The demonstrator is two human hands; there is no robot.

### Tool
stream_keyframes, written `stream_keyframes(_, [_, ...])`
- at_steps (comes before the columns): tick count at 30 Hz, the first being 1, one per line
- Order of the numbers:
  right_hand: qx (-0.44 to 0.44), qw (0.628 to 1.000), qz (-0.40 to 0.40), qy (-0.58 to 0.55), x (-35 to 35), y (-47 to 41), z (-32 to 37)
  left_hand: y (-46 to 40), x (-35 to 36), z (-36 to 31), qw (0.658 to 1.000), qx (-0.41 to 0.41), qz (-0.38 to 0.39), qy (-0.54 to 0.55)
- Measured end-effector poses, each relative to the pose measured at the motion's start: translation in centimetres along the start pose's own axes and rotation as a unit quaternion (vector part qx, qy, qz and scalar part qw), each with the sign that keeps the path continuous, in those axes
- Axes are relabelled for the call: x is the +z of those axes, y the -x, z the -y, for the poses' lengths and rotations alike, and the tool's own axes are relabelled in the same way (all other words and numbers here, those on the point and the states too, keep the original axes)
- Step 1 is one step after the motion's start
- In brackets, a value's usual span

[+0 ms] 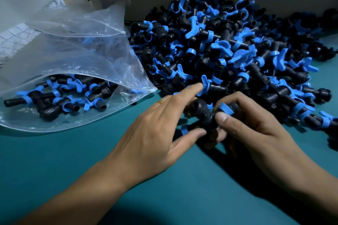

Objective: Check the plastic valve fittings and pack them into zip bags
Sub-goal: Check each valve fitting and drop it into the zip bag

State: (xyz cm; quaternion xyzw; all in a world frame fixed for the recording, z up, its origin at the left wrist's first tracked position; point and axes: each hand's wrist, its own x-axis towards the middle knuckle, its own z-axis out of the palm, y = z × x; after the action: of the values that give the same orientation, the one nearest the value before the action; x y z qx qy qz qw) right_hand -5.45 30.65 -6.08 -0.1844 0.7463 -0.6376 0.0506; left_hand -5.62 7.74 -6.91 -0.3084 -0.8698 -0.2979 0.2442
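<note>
We are holding one valve fitting (203, 115) between both hands, just above the worktop (91, 151), at the near edge of the pile (228, 51). Keeping it low and close is, we judge, shortening the reach both to the stock beyond the hands and to the bag at the left.

The left hand (155, 133) is partly open: its thumb is pressing the lower end of the fitting, near a blue ring, while its forefinger is stretching forward and touching a blue handle (205, 84) on a fitting at the edge of the pile. Whether its other fingers are gripping the black body, we cannot tell; they are hidden behind it.

The right hand (256, 124) is curling round the other side of the fitting, with its thumb and fingers pinching the part by its blue collar (225, 108). This two-handed hold is, in our judgement, exposing the open port for checking.

The zip bag (73, 51) is lying to the left of the left hand, mouth open toward the pile, with several fittings already inside. The open mouth facing the hands is, we judge, allowing checked parts to be slid straight in. Most of the stock is not yet packed.
</note>
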Motion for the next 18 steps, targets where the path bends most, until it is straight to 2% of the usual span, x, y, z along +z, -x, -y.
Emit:
stream_keyframes(5, [0.039, 0.996, -0.004, -0.083, 0.5, -0.2, 0.4, -0.2, -0.1, 0.9, 0.989, -0.094, -0.047, 0.103])
stream_keyframes(12, [0.031, 0.997, -0.057, -0.04, 0.3, -0.1, 0.8, -0.5, -0.6, 1.2, 0.983, -0.118, -0.064, 0.128])
stream_keyframes(18, [0.021, 0.997, -0.064, -0.032, 0.1, -0.3, 0.7, -0.1, -1.0, 1.4, 0.955, -0.154, -0.047, 0.249])
